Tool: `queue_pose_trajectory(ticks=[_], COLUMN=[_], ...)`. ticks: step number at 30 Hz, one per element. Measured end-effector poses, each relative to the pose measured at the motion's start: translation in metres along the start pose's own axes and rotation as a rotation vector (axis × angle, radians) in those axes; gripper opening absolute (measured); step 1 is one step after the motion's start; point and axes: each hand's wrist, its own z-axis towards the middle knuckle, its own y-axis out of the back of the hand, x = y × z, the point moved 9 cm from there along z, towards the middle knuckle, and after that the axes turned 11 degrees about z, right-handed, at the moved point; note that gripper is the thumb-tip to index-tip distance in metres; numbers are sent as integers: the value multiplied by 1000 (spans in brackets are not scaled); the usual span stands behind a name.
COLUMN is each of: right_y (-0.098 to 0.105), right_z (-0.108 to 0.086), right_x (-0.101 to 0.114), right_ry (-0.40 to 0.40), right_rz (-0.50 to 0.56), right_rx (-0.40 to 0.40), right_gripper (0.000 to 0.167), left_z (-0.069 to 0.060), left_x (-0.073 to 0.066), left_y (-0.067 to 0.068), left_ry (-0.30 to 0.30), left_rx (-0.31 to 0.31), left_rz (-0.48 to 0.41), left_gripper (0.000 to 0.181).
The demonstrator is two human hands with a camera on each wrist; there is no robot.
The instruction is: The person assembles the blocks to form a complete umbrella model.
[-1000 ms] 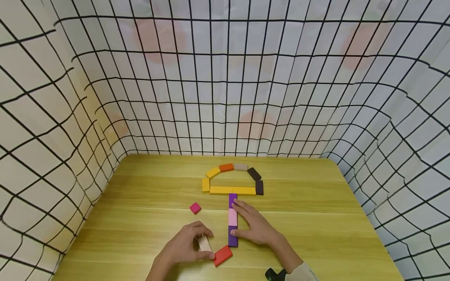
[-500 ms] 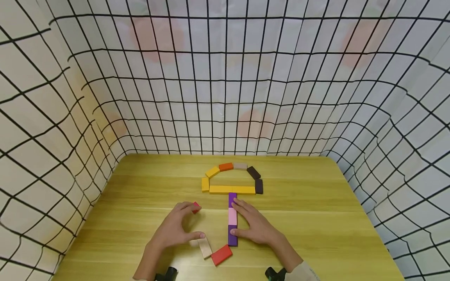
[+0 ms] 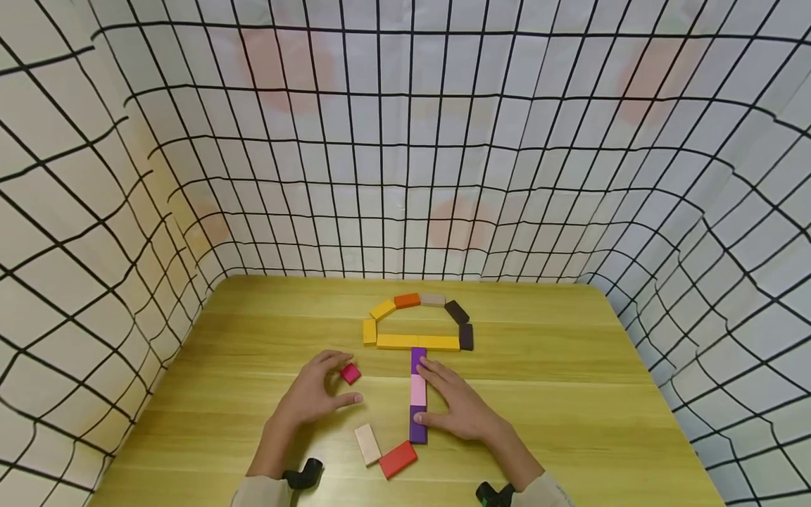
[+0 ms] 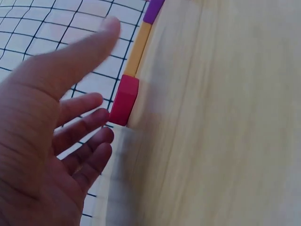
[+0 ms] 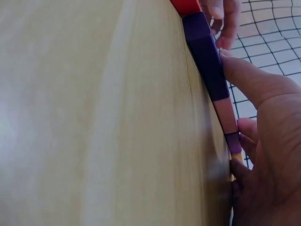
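Observation:
My left hand [image 3: 312, 392] is spread around a small crimson block [image 3: 350, 373], thumb and fingers apart; the left wrist view shows that block [image 4: 124, 100] near the fingertips, not gripped. My right hand [image 3: 465, 406] rests along a column of blocks, its fingertips on the far purple block [image 3: 418, 359] and its thumb on the near dark purple block [image 3: 418, 424]. Between those two lies a pink block [image 3: 418, 390]. A red block [image 3: 398, 460] sits slanted at the column's near end, with a pale wooden block [image 3: 367, 444] angled against its left end.
Beyond the column, yellow blocks [image 3: 398, 342] form a straight bar. Yellow, orange [image 3: 407, 301], grey [image 3: 433, 300] and dark blocks [image 3: 456, 311] arch over it. A white wall with black grid lines [image 3: 405, 162] encloses the wooden table [image 3: 557, 394] behind and at both sides.
My left hand has let go of the pale wooden block and moved away, up and left, to the crimson block. The right hand stays on the column.

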Motion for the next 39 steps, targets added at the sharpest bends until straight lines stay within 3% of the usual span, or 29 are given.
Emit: queue_pose_trajectory(ticks=[12, 20, 26, 31, 39], right_y=[-2, -2, -1, 0, -1], right_z=[0, 0, 1, 1, 1], right_x=[-3, -2, 0, 0, -1], right_ry=[-4, 1, 8, -4, -6], right_rz=[8, 10, 6, 14, 20], right_rx=[2, -2, -1, 1, -4], right_gripper=[91, 93, 94, 93, 91], left_z=[6, 3, 3, 4, 4], left_x=[3, -2, 4, 7, 7], left_y=[-12, -10, -5, -6, -9], left_ry=[-26, -104, -28, 17, 23], left_rx=[-13, -62, -98, -69, -49], left_rz=[-62, -66, -53, -55, -87], left_gripper=[48, 41, 43, 35, 30])
